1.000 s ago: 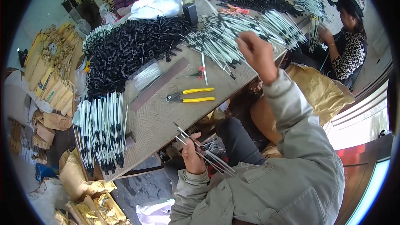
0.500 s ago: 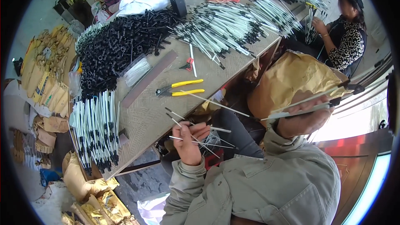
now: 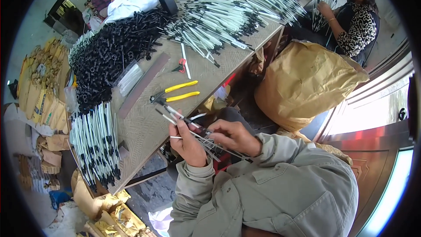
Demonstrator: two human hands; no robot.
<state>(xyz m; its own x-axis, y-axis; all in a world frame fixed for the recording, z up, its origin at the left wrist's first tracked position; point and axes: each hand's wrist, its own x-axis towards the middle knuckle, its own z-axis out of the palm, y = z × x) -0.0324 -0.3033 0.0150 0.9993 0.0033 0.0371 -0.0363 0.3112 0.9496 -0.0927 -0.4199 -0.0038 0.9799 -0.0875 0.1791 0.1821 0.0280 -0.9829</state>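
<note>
Beside a brown tabletop (image 3: pixel 144 127) heaped with black plastic fittings (image 3: pixel 112 52), near a bulging paper sack (image 3: pixel 309 81), the person's left hand (image 3: pixel 188 146) grips thin black-and-white rods (image 3: pixel 186 120) and the right hand (image 3: pixel 236 136) pinches them.

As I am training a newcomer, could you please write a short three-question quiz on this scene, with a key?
1. Multiple choice: which tool on the table has yellow handles?
a) a hammer
b) pliers
c) a saw

2. True or false: the left hand holds several thin rods.

3. Short answer: what large, brown, crumpled thing is to the right of the table in the picture?

Key:
1: b.
2: True.
3: A paper sack.
</note>
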